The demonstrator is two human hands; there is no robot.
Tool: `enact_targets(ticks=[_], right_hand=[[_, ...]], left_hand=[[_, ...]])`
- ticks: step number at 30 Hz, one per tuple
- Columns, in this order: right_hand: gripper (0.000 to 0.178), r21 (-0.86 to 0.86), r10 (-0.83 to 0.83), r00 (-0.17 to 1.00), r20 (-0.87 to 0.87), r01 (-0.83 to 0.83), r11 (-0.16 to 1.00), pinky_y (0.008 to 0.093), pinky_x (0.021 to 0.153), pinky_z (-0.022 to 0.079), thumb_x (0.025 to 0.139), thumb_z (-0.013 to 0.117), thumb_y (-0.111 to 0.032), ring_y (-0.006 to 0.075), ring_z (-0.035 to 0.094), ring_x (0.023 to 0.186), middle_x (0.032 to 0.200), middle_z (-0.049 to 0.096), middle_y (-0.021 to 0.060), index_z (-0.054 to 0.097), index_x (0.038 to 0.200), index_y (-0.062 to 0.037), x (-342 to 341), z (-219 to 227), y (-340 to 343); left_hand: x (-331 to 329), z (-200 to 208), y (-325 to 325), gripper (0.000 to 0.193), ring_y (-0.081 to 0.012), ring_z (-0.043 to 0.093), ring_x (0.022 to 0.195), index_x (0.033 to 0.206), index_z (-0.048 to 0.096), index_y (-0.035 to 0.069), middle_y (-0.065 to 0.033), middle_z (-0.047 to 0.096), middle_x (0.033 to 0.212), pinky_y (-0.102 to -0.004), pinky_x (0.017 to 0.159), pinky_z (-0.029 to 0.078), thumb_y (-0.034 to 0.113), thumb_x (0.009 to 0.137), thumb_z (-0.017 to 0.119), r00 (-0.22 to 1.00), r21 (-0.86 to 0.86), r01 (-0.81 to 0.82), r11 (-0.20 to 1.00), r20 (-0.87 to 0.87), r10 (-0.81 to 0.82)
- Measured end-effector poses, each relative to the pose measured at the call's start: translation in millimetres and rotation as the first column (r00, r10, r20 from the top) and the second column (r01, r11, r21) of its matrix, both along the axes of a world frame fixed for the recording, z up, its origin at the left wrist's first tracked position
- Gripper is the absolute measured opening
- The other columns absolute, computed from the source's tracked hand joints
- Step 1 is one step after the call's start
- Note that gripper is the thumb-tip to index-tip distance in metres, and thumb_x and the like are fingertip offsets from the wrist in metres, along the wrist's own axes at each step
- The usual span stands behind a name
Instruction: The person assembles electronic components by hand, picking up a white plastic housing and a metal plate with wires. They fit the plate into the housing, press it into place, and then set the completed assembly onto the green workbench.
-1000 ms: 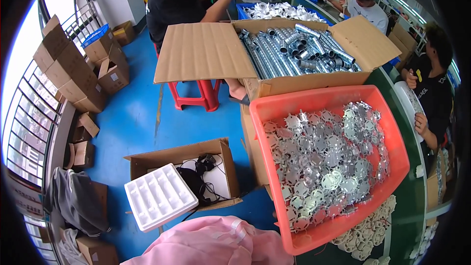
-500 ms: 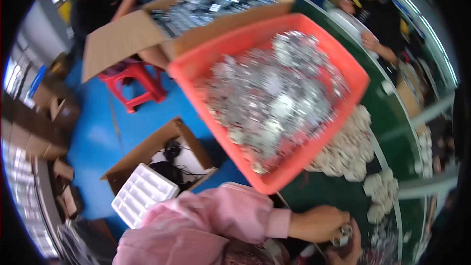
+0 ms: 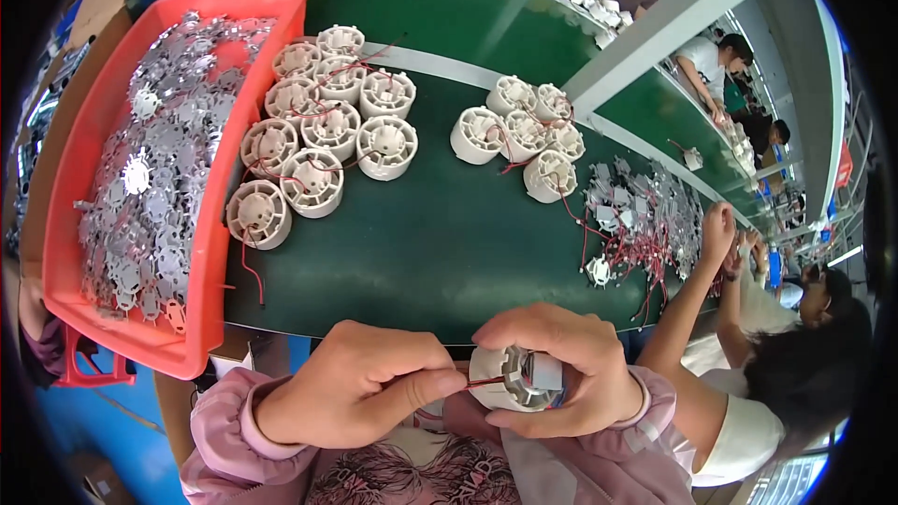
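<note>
Near the close edge of the green surface (image 3: 402, 248), your right hand (image 3: 575, 355) curls its grip around a white round housing (image 3: 488, 397), while your left hand (image 3: 374, 383) pinches, thumb against finger, the thin wires (image 3: 484, 382) at it. Similar housings (image 3: 329, 129) stand beyond, beside a red bin (image 3: 229, 164) of metal plates (image 3: 154, 187).

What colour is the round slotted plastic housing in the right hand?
The round plastic housing is off-white; it shows best in the head view.

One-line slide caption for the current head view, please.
Right hand holding a round white part, left hand pinching wires leading into it, red bin of metal plates at left.
</note>
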State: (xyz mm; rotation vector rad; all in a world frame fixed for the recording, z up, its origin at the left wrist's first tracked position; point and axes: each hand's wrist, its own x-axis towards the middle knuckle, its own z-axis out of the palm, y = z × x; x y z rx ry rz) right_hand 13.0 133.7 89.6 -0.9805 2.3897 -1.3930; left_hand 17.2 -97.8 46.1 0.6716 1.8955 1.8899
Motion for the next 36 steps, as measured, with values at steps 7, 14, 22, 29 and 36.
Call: enact_targets(ticks=[7,14,22,29,36], right_hand=[[0.057,-0.064,0.065,0.947,0.315,-0.047,0.997,0.0271,0.075,0.050,0.061,0.083,-0.006,0.0184,0.065,0.087,0.107,0.064,0.0175,0.060,0.111,0.0072,-1.8,5.5,6.7],[0.058,-0.069,0.106,0.976,0.190,-0.094,0.993,0.0261,0.070,0.052,0.058,0.084,-0.006,0.0199,0.066,0.084,0.103,0.064,0.0173,0.060,0.109,0.0067,0.1,7.2,-0.4],[0.059,-0.108,0.035,0.999,0.041,-0.031,0.994,0.0272,0.069,0.053,0.055,0.086,-0.009,0.0225,0.067,0.084,0.101,0.065,0.0186,0.061,0.106,0.0067,3.9,-1.1,3.7],[0.063,-0.057,-0.091,0.992,0.085,0.096,0.994,0.0292,0.072,0.052,0.056,0.088,-0.009,0.0232,0.067,0.085,0.100,0.064,0.0188,0.058,0.109,0.0061,10.7,-2.5,2.2],[0.071,-0.045,-0.076,0.993,-0.089,0.073,0.996,0.0279,0.063,0.053,0.063,0.086,-0.013,0.0262,0.067,0.083,0.102,0.060,0.0133,0.049,0.123,0.0004,3.3,-5.3,-12.1]], left_hand=[[-2.7,-15.2,-2.5,0.038,-0.0209,0.046,0.061,0.063,0.050,0.003,-0.0088,0.048,0.065,-0.0319,0.058,0.039,0.027,0.093,0.055,0.969,0.471,-0.014,0.882,0.223,-0.104],[-4.3,-12.7,7.5,0.048,-0.0235,0.046,0.063,0.059,0.044,0.005,-0.0096,0.046,0.071,-0.0372,0.063,0.045,0.034,0.096,0.048,0.989,0.605,-0.140,0.784,0.118,0.086],[7.0,-22.8,11.3,0.039,-0.0258,0.049,0.067,0.065,0.045,0.004,-0.0127,0.051,0.080,-0.0554,0.081,0.050,0.026,0.097,0.045,0.746,0.847,-0.362,0.389,0.513,-0.424],[4.8,-17.6,5.6,0.017,-0.0285,0.056,0.073,0.086,0.053,0.000,-0.0108,0.054,0.078,-0.0497,0.089,0.044,0.016,0.093,0.052,0.824,0.235,-0.515,0.824,-0.131,0.552],[-5.4,18.0,9.5,0.040,-0.0168,0.061,0.073,0.122,0.049,-0.003,-0.0094,0.060,0.088,-0.0326,0.065,0.049,0.023,0.093,0.056,0.994,-0.116,-0.059,0.992,-0.102,0.047]])
